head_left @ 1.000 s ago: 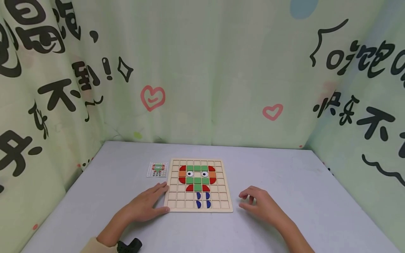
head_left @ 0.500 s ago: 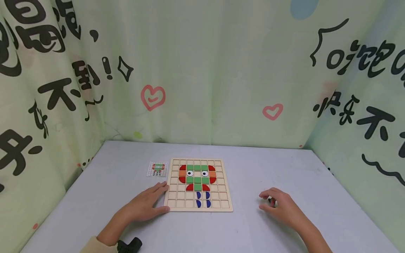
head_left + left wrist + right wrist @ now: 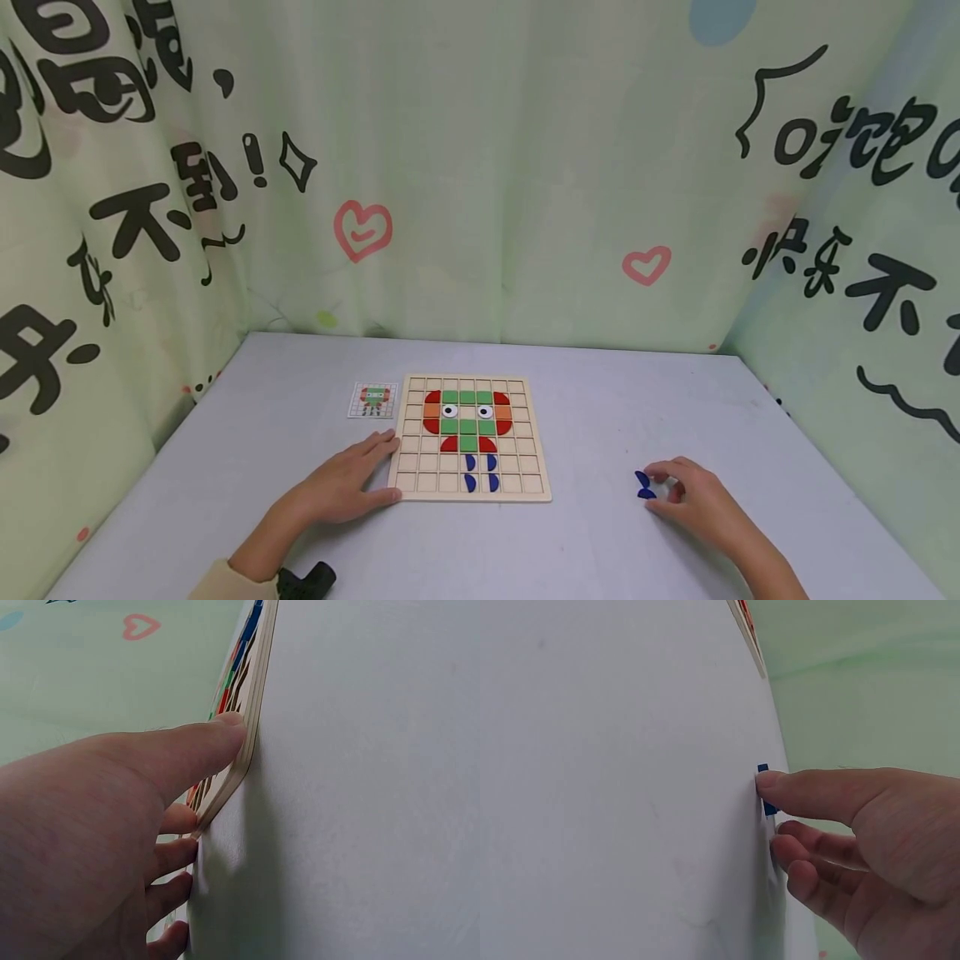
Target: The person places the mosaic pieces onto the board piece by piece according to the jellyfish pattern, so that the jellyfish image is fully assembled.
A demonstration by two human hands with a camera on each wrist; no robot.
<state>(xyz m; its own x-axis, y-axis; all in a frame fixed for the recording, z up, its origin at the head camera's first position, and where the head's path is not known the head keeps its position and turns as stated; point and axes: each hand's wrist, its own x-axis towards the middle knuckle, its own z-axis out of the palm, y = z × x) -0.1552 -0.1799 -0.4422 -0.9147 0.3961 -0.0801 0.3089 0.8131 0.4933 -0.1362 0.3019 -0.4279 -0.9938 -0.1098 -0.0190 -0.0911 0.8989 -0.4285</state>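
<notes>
My left hand rests at the left edge of a light wooden grid board, its thumb laid over the near corner. Set in the board's squares is a figure of green, red and orange pieces, two eye pieces and several blue rounded pieces. To the right of the board, my right hand pinches two small blue rounded pieces between thumb and index finger, low over the table. Its other fingers curl inward. In the right wrist view, the thumb partly hides the blue pieces.
A small picture card with a similar figure lies left of the board. The white table reaches back to a printed curtain. Near the left sleeve is a black object.
My right hand has moved right and slightly nearer, away from the board. The blue pieces, hidden at first, now show at its fingertips. My left hand and the board stay put.
</notes>
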